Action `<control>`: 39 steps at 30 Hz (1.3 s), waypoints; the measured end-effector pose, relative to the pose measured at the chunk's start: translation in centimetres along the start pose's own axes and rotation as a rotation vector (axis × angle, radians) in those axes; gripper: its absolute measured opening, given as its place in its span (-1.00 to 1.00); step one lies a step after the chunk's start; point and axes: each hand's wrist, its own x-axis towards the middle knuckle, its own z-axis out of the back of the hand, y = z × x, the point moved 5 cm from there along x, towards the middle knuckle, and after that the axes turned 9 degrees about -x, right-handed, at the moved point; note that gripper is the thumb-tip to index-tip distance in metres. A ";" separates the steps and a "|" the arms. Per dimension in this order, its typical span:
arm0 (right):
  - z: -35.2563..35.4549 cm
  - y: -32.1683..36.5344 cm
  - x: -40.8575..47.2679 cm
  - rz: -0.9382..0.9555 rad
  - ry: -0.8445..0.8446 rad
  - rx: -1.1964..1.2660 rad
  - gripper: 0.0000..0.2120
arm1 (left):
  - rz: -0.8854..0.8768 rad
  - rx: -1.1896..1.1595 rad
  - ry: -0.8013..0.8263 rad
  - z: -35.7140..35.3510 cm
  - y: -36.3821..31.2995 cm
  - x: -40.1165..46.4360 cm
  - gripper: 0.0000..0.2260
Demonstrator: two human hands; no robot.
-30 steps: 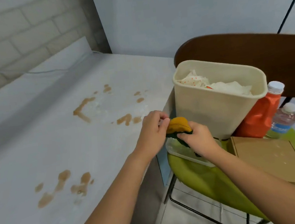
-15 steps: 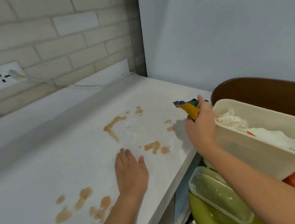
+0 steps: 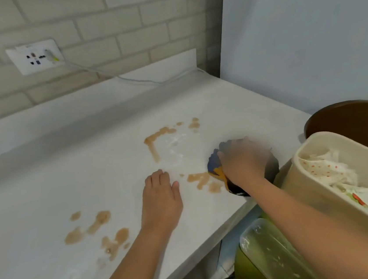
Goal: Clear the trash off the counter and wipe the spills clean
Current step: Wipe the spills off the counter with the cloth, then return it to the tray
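Observation:
Brown spills mark the white counter (image 3: 90,173): an L-shaped streak (image 3: 153,140) at the back, a patch (image 3: 202,179) near the right edge, and a group of blotches (image 3: 97,229) at the front left. My right hand (image 3: 243,162), blurred, presses a dark blue and yellow cloth (image 3: 217,172) onto the counter beside the right patch. How its fingers lie on the cloth is unclear. My left hand (image 3: 162,197) rests flat on the counter, fingers straight, left of that patch. A cream bin (image 3: 316,184) with crumpled paper trash stands off the counter's right edge.
A green chair (image 3: 243,268) below the counter edge carries a clear plastic lid (image 3: 272,257) and the bin. A brown chair back (image 3: 348,120) rises behind the bin. A wall socket (image 3: 35,56) with a white cable (image 3: 125,79) sits above the backsplash.
My right hand has come down from beside the bin and put the cloth on the counter by the right spill. My left hand stays flat on the counter. The view has shifted left.

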 end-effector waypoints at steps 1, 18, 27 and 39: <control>-0.1 0.1 0.1 0.009 -0.018 -0.029 -0.36 | 0.000 0.001 -0.006 0.0 0.0 -0.1 -0.63; 0.1 3.1 2.7 0.313 -0.048 -0.033 -0.42 | 0.118 0.043 -0.067 0.6 0.0 -1.3 -0.59; 0.1 -0.9 3.9 0.277 -0.039 -0.053 -0.44 | 0.100 0.048 -0.065 0.6 0.3 -1.1 -0.60; -0.3 2.7 0.3 0.431 -0.012 -0.031 -0.43 | 0.061 0.019 -0.062 0.7 0.7 -1.4 -0.60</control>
